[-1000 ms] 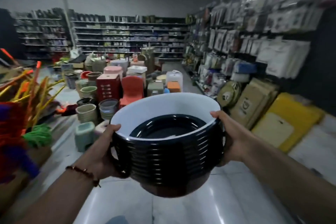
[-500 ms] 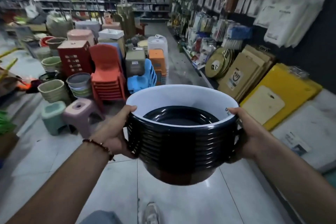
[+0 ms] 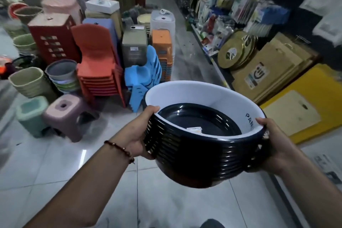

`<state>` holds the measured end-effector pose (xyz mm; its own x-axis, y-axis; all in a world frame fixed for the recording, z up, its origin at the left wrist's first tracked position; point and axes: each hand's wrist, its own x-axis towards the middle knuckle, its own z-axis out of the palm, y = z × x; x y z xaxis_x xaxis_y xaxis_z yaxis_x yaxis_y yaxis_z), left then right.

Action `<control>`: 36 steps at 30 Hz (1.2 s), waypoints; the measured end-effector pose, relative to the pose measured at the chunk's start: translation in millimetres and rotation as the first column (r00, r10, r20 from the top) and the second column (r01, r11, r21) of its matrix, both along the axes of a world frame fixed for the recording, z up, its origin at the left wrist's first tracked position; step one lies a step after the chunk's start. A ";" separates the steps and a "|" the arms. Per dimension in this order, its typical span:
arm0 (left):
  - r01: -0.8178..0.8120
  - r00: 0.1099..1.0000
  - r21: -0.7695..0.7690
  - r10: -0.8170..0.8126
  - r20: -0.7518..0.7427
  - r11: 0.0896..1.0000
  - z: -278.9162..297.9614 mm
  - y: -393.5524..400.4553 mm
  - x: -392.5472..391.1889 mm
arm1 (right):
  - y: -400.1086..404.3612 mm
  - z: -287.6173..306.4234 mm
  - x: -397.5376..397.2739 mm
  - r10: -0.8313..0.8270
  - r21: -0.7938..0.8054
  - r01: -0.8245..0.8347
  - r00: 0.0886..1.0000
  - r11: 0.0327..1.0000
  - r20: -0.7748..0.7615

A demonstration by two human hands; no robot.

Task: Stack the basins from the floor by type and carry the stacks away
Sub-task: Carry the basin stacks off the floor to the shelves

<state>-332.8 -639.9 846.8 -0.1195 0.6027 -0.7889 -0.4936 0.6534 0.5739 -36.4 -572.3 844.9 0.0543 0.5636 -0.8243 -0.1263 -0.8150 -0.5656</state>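
Both forearms are bare, no sleeves showing. Only thing worn is a dark reddish-brown beaded bracelet round the left wrist, nothing on the right.

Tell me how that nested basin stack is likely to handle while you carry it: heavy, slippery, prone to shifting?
The basin stack nests many dark rims, so it is probably fairly heavy. The glossy plastic looks slippery, though the left hand and right hand grip opposite rims. It sits tilted, so the loose dark basin inside might slide.
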 end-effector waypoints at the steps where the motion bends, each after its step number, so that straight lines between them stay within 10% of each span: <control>1: -0.003 1.000 -0.004 0.003 -0.001 1.000 -1.3 17.6 -1.5 | 16.5 -3.0 0.1 -0.001 -0.010 0.000 1.000 1.000 -0.009; 27: -0.189 0.982 -0.159 0.189 -0.015 0.969 -60.3 550.8 -65.5 | 591.5 -46.4 -75.1 0.158 -0.128 -0.163 0.986 0.978 -0.052; 36: -0.018 0.999 -0.151 0.013 -0.033 0.988 -58.6 794.2 -105.2 | 777.7 -42.9 -111.6 -0.004 -0.161 -0.003 0.999 0.987 -0.043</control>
<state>-438.0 154.3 788.2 -0.1542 0.4751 -0.8663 -0.4873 0.7262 0.4850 -148.0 205.3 802.0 0.0170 0.4237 -0.9057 -0.1486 -0.8947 -0.4213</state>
